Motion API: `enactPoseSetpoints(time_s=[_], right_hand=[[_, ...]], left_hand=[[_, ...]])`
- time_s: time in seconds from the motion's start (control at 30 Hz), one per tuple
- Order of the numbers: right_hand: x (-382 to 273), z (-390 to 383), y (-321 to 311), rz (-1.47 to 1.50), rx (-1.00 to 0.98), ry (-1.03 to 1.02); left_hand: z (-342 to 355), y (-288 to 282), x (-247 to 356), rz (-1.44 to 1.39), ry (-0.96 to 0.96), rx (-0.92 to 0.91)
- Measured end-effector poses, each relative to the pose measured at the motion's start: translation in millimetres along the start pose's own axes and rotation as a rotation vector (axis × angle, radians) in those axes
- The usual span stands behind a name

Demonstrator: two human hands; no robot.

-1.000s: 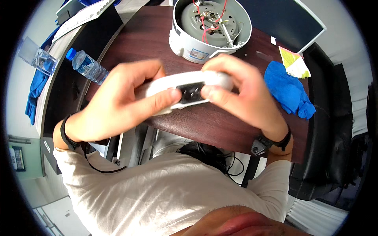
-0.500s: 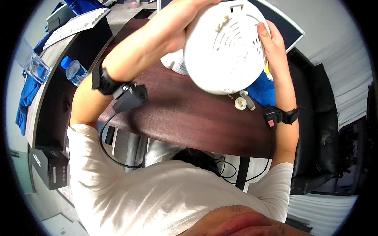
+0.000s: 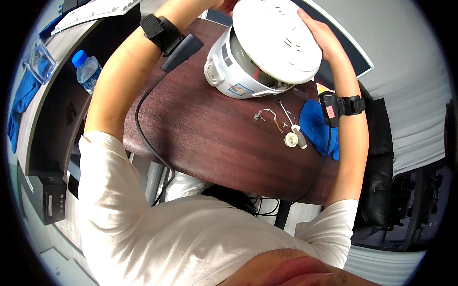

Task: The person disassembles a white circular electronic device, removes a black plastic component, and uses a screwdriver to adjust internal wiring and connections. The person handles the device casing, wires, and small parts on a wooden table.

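- Cover (image 3: 279, 43) tilted over white pot body (image 3: 220, 78), opening exposed on the left; I log it as not seated.
- Right hand (image 3: 326, 35) clamped on cover's right rim; left hand (image 3: 226, 5) near its far-left edge, mostly cut off, I can't tell its grip.
- Red wire (image 3: 256, 74) visible inside, so closing up looks undone.
- Screwdriver (image 3: 299, 137), round white part (image 3: 290, 139), small bits loose on table (image 3: 205, 143); I mark them unfitted.

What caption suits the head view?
Right hand holds a slotted white cover tilted over an open white housing, screwdriver nearby.
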State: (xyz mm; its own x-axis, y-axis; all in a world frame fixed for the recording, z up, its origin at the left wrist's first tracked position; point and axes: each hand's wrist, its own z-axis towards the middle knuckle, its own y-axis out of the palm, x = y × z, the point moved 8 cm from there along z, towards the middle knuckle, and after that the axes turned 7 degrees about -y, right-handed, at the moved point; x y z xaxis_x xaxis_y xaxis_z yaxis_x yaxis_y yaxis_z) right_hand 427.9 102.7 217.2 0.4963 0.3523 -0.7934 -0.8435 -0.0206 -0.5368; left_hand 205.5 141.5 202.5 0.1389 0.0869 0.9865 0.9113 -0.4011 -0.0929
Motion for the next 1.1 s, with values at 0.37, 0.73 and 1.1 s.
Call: enactPoseSetpoints(time_s=[0.37, 0.73, 1.1], right_hand=[[-35.0, -62.3, -40.4, 0.065, 0.229, -0.132], [-39.9, -243.4, -69.4, -0.108, 0.544, -0.726], [15.4, -331.0, -14.2, -0.8, 0.146, -0.82]], left_hand=[[-84.2, 46.1, 56.8, 0.097, 0.315, 0.017], [-232.8, 157.9, 51.6, 0.467, 1.049, -0.086], [-202.3, 212.6, -94.0, 0.85, 1.104, -0.266]])
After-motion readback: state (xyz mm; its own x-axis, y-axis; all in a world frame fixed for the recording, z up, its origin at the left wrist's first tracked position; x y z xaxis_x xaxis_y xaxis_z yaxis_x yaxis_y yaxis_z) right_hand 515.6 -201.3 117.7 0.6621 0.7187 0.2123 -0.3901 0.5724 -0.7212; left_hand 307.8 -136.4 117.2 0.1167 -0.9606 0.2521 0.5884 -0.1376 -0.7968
